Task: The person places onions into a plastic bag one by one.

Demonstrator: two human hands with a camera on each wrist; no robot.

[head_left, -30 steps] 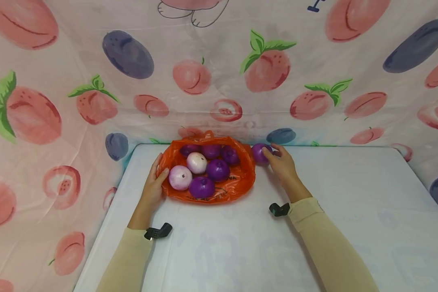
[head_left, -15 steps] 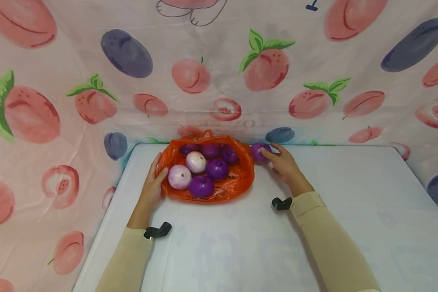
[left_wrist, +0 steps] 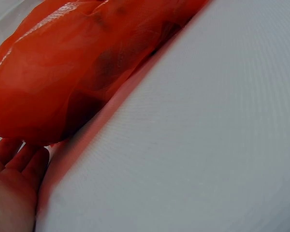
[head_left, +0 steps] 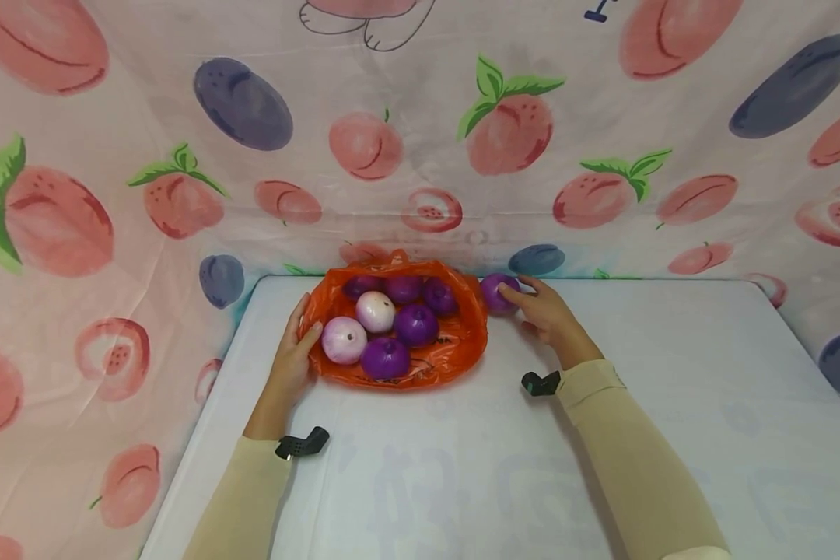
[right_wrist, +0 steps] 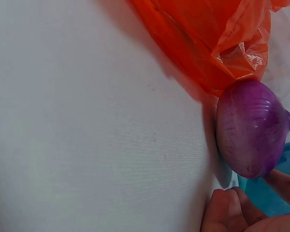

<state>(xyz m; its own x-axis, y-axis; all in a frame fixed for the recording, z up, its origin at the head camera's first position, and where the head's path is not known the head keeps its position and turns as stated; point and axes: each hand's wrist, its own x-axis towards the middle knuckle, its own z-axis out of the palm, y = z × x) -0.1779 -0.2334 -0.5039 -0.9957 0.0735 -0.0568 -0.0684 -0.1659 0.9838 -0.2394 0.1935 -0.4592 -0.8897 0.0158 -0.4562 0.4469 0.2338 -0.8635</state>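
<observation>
An orange plastic bag (head_left: 455, 354) lies open-mouthed near the table's back edge. Inside it sit several onions, mostly purple such as the front onion (head_left: 386, 358), plus a pale onion (head_left: 344, 340) and a white onion (head_left: 375, 312). My left hand (head_left: 293, 362) rests along the bag's left side, thumb at the rim; its extended fingers (left_wrist: 35, 162) touch the plastic in the left wrist view. Just outside the bag's right side, my right hand (head_left: 551, 317) holds a purple onion (right_wrist: 251, 128) between thumb and forefinger, the other fingers loosely curled beneath.
The white table (head_left: 420, 474) extends in front and to the right. A fruit-print cloth (head_left: 406, 85) hangs directly behind its back edge and also down the left side.
My right wrist and forearm have shifted slightly right and up while the hand stays at the onion outside the bag. The left hand and the bag keep their places.
</observation>
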